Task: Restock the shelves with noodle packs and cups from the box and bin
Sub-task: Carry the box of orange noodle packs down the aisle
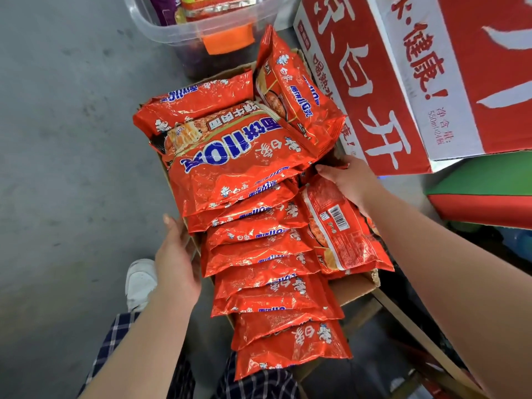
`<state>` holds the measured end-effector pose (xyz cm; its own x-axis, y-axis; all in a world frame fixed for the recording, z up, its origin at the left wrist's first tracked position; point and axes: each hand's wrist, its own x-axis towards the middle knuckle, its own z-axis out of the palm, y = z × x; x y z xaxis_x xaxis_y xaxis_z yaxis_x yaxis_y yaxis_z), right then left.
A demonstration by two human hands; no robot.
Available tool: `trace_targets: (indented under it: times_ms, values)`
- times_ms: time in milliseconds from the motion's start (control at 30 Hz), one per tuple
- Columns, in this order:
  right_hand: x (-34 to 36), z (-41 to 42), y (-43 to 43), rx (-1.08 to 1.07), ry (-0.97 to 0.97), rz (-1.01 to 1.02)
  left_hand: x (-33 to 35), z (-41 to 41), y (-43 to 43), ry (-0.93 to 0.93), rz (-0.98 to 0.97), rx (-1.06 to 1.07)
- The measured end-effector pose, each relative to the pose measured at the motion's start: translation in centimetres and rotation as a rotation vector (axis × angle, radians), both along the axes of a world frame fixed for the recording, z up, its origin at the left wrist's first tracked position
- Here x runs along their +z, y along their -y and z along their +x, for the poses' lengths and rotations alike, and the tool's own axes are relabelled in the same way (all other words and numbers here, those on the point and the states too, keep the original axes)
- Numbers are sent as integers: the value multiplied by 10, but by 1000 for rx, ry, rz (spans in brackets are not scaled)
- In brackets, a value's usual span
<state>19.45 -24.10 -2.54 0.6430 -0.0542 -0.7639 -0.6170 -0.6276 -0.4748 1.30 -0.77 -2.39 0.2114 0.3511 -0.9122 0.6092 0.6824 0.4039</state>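
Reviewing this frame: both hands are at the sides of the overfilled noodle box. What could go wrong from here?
1. The noodle packs are heaped above the cardboard box rim; lifting or tilting it could spill the top ones.
2. The left hand and right hand seem to touch the sides, not the bottom, so the box might sag.
3. The tilted pack leaning near the red carton may slide off.

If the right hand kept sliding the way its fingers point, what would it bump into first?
The right hand points up and left, into the cardboard box. It would most likely push into the pile of red noodle packs right at its fingertips. How deep it already reaches under them is unclear.
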Motion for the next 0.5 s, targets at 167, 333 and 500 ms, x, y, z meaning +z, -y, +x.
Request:
trace_targets:
  times_ms: [167,333,500]
  values:
    - [-7,-3,5,4,53,-98,1,-4,10,55,24,14]
    - [-16,-1,5,210,167,-274,-6,-1,19,74,125,26]
    - [-20,0,11,262,190,-320,-14,3,26,-35,393,-101]
